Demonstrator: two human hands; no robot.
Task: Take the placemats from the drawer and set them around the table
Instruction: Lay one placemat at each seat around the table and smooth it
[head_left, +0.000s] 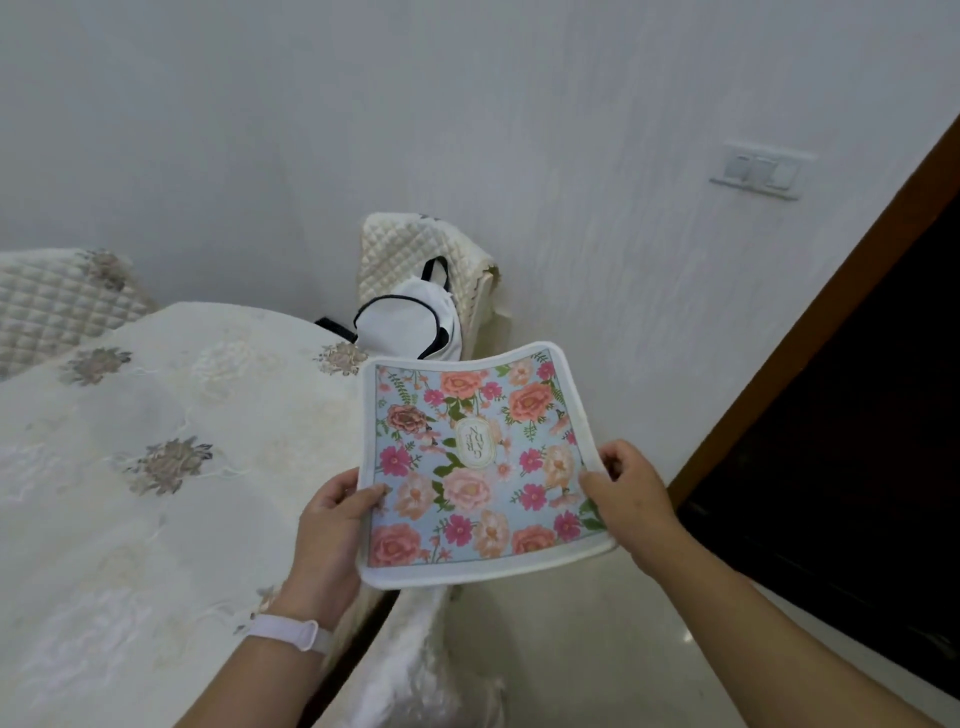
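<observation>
Both hands, left hand (332, 525) and right hand (626, 493), pinch the floral placemat (478, 457) by its side edges, the bench (156, 441) lying just left.

We have one view only, from a head-worn wide-angle camera looking forward and down. It stands close above the near right edge of the table (156, 426), facing across that edge toward the white wall (467, 104) behind the table, lines bowed by the lens.
</observation>
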